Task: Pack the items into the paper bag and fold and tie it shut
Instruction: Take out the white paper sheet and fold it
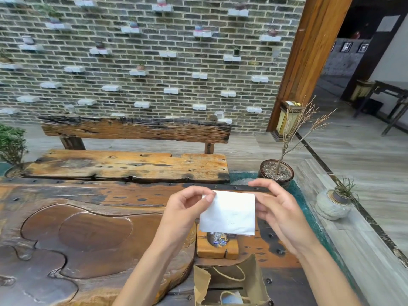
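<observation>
A white folded tissue [229, 214] hangs in the air above the table, held at its top corners. My left hand [187, 208] pinches its upper left corner and my right hand [276, 208] pinches its upper right corner. Below, near the bottom edge of the view, a brown paper bag [257, 274] with twine handles stands open on the table, with something pale inside it. Between the tissue and the bag sits a small wooden block [217, 250] with a hollow holding shiny wrapped bits.
The dark carved wooden table [88, 228] spreads to the left. A rustic wooden bench [132, 166] stands behind it against a brick wall. A potted bare twig [277, 173] and a stone planter [333, 204] sit to the right, by the table's edge.
</observation>
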